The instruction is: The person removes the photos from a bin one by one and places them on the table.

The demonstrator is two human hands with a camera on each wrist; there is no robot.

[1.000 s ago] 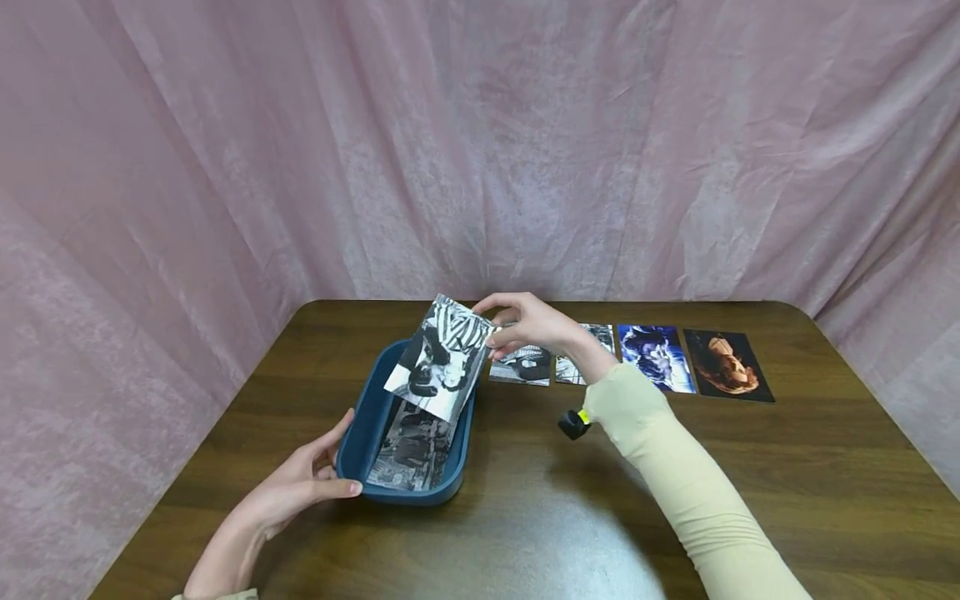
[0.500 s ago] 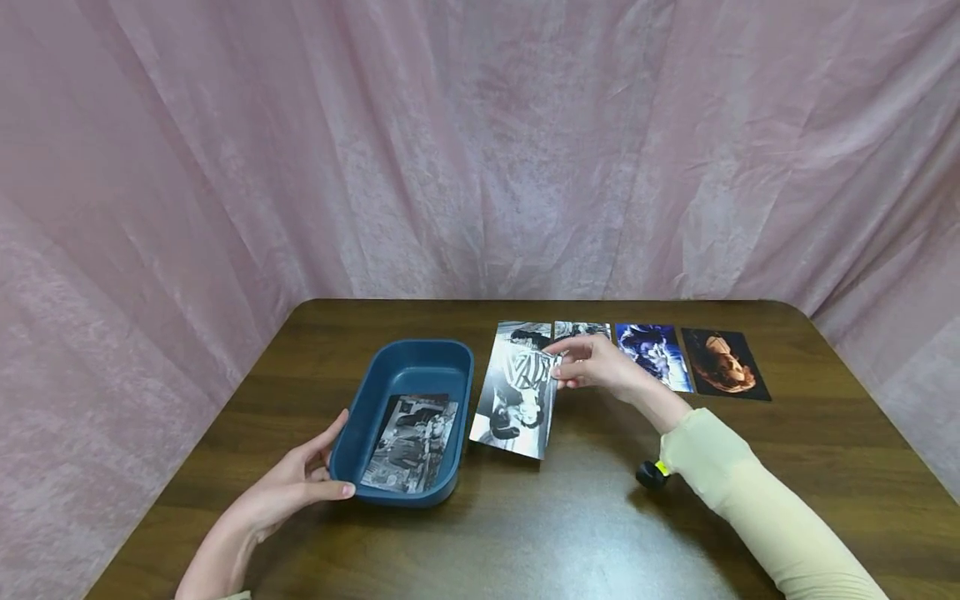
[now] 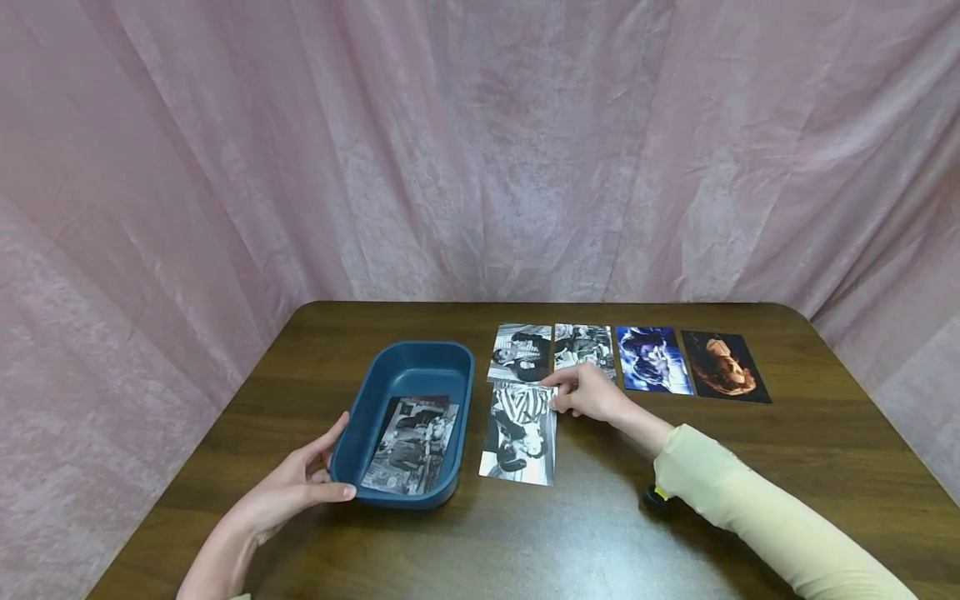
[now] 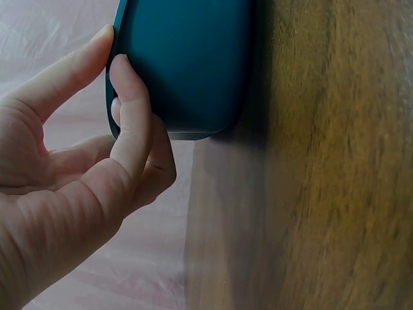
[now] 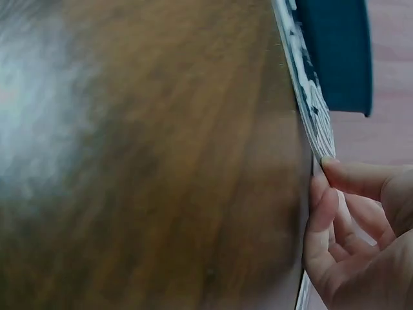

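A dark blue tray [image 3: 422, 347] stands left of centre on the brown table [image 3: 525, 542], with a black-and-white photo [image 3: 411, 446] lying inside. My left hand [image 3: 333, 462] braces the tray's near left corner, with straight thumb and forefinger against the wall. In the left wrist view that left hand [image 4: 113, 53] touches the tray [image 4: 187, 64]. Just right of the tray a striped black-and-white photo [image 3: 519, 433] lies on the table, and my right hand [image 3: 558, 398] pinches its far right corner. The right wrist view shows my right hand [image 5: 326, 184] on the photo's edge [image 5: 308, 90], with the tray [image 5: 339, 51] beyond.
Several photos lie in a row at the back: two black-and-white ones [image 3: 519, 352] [image 3: 583, 348], a blue one [image 3: 652, 358] and a dark orange-toned one [image 3: 723, 367]. Pink cloth [image 3: 480, 150] hangs round the table on three sides.
My right hand carried the striped photo from above the tray to the right and lowered it flat onto the table below the row. The left hand and tray stayed put.
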